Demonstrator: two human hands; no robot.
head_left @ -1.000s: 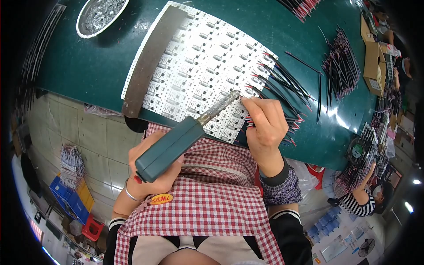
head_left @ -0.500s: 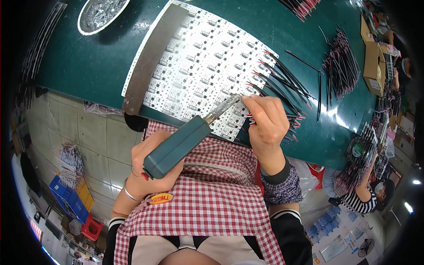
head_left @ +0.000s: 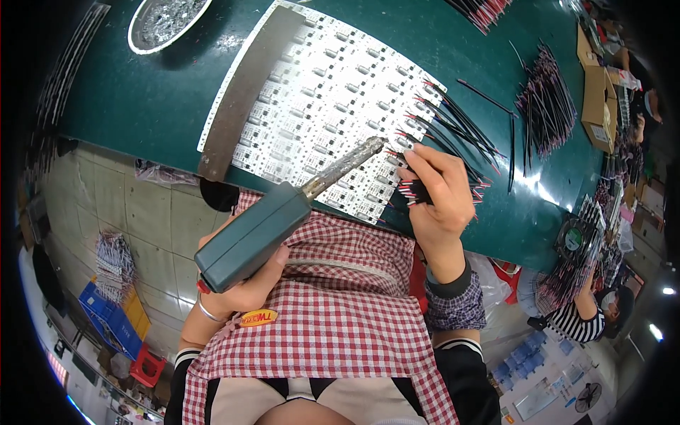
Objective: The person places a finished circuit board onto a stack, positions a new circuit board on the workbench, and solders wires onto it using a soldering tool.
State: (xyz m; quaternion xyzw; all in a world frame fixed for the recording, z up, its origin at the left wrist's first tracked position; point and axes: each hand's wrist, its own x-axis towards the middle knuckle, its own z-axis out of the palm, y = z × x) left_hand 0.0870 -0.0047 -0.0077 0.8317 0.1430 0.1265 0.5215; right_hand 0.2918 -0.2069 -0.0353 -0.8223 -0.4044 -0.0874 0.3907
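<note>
Soldering wires to a white circuit panel on the green tabletop.
Left hand clamped on the soldering iron; right hand pinches wires at the panel's edge, a metal bar lying across it.

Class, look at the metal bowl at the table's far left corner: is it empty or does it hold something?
Not empty. The metal bowl holds a heap of small silvery bits, covering its bottom; what they are cannot be told.

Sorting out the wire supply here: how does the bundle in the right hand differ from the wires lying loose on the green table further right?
The bundle is small, pinched in the right hand at the white circuit panel; the loose pile is far larger, untouched, lying apart on the green table. The bundle's red-and-white tips show; the pile looks mostly dark. Both are thin dark wires.
</note>
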